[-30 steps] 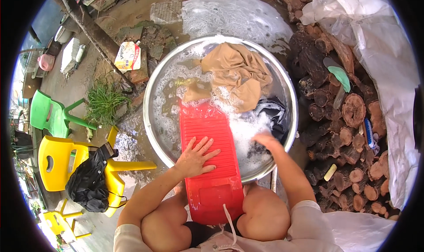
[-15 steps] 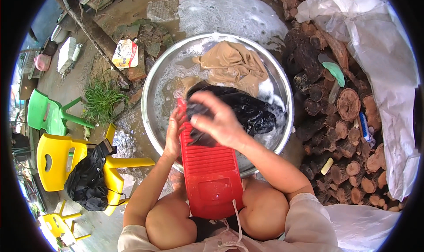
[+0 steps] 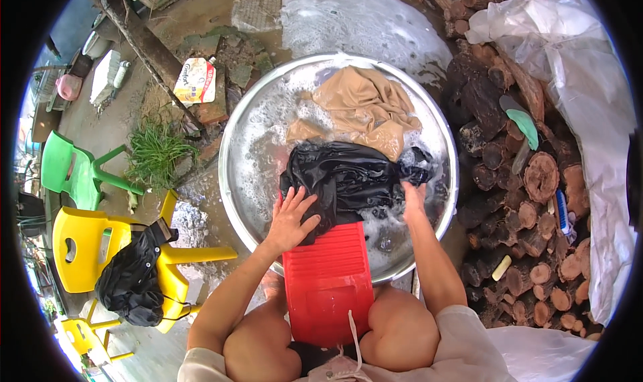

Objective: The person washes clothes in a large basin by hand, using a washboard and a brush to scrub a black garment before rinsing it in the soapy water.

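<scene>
A wet black garment [image 3: 348,181] lies across the top of a red washboard [image 3: 328,281] and into the soapy water of a round metal basin [image 3: 226,181]. My left hand [image 3: 293,218] rests on the cloth at the board's left side, fingers spread. At the basin's right side, my right hand [image 3: 414,200] grips a bunched end of the same garment; its fingers are partly hidden by the cloth. Beyond the black garment, a tan garment [image 3: 365,101] sits in the suds. The washboard leans from between my knees into the basin, its upper end covered.
Stacked logs [image 3: 529,214] stand close on the right, partly under white plastic sheeting [image 3: 569,67]. Left are a green chair [image 3: 70,171] and a yellow chair [image 3: 87,248] with a black garment over it. A detergent pouch [image 3: 195,81] lies beyond the grass. Foam [image 3: 362,24] spreads on the ground.
My right hand has moved right, off the washboard, to the garment's far end. The black cloth now spreads over the board's top. My left hand has shifted from the board's edge onto the cloth.
</scene>
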`<state>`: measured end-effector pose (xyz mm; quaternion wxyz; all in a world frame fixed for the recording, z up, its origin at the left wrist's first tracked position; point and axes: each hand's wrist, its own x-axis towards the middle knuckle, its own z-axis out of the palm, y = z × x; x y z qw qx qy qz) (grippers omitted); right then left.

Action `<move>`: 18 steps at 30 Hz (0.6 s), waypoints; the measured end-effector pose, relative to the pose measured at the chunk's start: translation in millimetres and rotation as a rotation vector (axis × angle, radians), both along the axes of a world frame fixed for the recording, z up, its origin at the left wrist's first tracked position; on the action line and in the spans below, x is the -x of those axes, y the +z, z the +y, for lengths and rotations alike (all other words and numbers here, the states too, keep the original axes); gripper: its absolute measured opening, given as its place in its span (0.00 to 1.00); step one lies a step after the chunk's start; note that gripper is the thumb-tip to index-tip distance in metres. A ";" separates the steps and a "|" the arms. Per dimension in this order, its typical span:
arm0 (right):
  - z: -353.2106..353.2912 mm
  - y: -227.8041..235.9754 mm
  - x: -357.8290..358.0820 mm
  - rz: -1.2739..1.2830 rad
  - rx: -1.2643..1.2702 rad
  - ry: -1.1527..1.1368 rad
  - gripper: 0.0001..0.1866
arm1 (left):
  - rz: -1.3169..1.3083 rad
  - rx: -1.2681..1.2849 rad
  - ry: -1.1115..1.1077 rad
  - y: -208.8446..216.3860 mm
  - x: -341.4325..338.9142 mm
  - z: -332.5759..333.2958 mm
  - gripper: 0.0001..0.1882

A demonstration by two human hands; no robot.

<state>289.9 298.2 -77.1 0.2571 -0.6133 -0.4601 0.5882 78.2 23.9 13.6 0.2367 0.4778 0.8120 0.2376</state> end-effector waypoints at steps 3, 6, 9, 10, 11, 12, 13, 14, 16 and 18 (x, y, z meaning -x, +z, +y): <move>-72.7 96.6 66.8 -0.028 -0.207 0.317 0.23 | -0.555 -0.114 0.303 8.0 22.1 -9.8 0.26; -121.3 131.1 93.4 0.063 -0.428 0.756 0.15 | -0.473 -0.266 0.499 28.9 42.4 26.1 0.25; -160.0 164.2 94.3 0.233 -0.459 1.306 0.13 | -0.472 -0.271 0.426 40.8 49.0 52.4 0.25; -165.3 165.4 93.6 0.252 -0.492 1.423 0.13 | -0.409 -0.269 0.298 27.5 47.4 56.3 0.25; -163.7 156.2 91.5 0.216 -0.601 1.314 0.14 | -0.188 -0.036 0.220 14.1 37.1 53.9 0.25; -158.3 147.9 89.3 0.169 -0.709 1.202 0.15 | 0.028 0.188 0.136 5.9 23.5 49.3 0.24; -148.9 154.6 97.5 0.055 -0.803 1.124 0.16 | 0.133 0.171 0.062 -24.9 26.7 22.6 0.24; -127.8 156.5 92.4 -0.127 -0.829 1.058 0.21 | 0.183 0.036 0.007 -21.6 18.2 15.7 0.20; -127.6 111.8 65.7 -0.224 -0.708 0.785 0.26 | -0.022 -0.013 0.119 7.0 -7.1 17.6 0.13; -145.9 106.1 42.5 -0.143 -0.796 0.965 0.28 | 0.233 -0.300 -0.040 15.3 -31.4 -7.3 0.07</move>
